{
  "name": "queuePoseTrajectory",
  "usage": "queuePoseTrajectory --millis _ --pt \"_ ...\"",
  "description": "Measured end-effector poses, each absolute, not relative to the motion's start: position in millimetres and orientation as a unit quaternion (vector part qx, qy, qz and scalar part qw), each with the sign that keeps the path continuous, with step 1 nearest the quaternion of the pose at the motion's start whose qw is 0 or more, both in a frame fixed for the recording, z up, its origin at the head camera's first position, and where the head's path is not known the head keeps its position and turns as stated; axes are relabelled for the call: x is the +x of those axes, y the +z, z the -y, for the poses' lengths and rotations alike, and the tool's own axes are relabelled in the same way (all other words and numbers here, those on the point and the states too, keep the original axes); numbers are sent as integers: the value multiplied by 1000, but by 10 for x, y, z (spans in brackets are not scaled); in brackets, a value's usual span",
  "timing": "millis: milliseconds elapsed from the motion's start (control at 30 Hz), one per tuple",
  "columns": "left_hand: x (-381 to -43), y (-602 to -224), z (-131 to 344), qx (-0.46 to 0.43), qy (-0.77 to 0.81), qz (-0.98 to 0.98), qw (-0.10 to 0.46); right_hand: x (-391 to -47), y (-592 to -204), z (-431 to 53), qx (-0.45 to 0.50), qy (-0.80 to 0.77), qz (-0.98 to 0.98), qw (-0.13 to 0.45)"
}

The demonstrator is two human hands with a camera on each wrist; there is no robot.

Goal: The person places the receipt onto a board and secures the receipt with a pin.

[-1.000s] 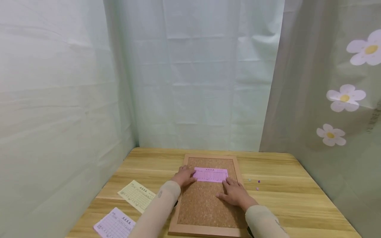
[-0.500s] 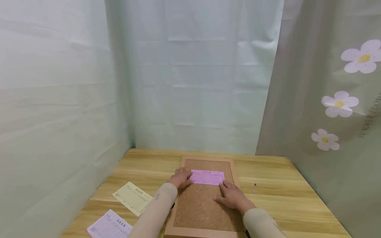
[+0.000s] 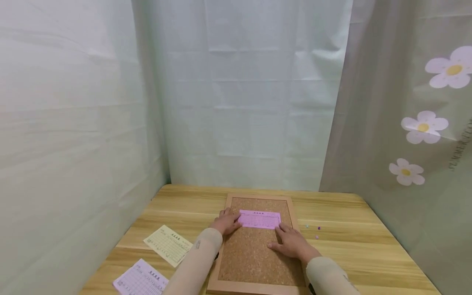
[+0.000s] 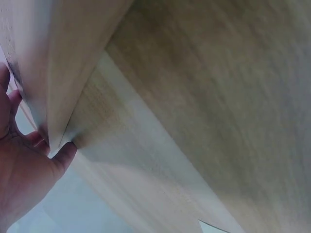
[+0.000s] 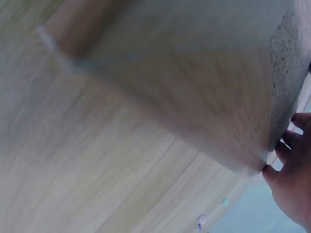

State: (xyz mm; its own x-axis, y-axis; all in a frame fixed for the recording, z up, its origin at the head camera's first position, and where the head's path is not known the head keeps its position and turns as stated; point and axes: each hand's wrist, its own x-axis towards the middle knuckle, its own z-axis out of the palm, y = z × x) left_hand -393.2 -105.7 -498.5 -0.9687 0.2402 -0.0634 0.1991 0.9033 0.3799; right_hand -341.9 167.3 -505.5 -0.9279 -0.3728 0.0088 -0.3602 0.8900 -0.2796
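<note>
Pale curtains (image 3: 250, 102) hang behind the wooden table (image 3: 354, 262); my left hand (image 3: 225, 221) and right hand (image 3: 293, 243), thumbs spread from relaxed fingers, touch the pink slip (image 3: 259, 219) at opposite ends as it lies between them on the corkboard (image 3: 254, 262).

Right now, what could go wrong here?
The bright pink slip might skew if the left hand or right hand shifts, since both touch its edges. The left sleeve, overlapping the yellow slip in the head view, could drag it. The right sleeve might knock the small pins beside the corkboard.
</note>
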Motion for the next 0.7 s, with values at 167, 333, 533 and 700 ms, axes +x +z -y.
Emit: queuePoseTrajectory --millis 167,333,533,700 --pt "-3951 -4995 1053 119 191 -973 48 -3436 -5059 -1681 -188 -139 -972 24" --pt "-3947 -4976 1044 122 185 -974 45 -3445 -5067 -1688 -195 -140 -971 17" --pt "-3903 -4920 1037 121 183 -974 46 -3449 -5042 -1713 -200 -148 -969 12" --pt "-3881 -4907 1033 116 190 -974 44 -3450 -5017 -1750 -201 -143 -969 3"
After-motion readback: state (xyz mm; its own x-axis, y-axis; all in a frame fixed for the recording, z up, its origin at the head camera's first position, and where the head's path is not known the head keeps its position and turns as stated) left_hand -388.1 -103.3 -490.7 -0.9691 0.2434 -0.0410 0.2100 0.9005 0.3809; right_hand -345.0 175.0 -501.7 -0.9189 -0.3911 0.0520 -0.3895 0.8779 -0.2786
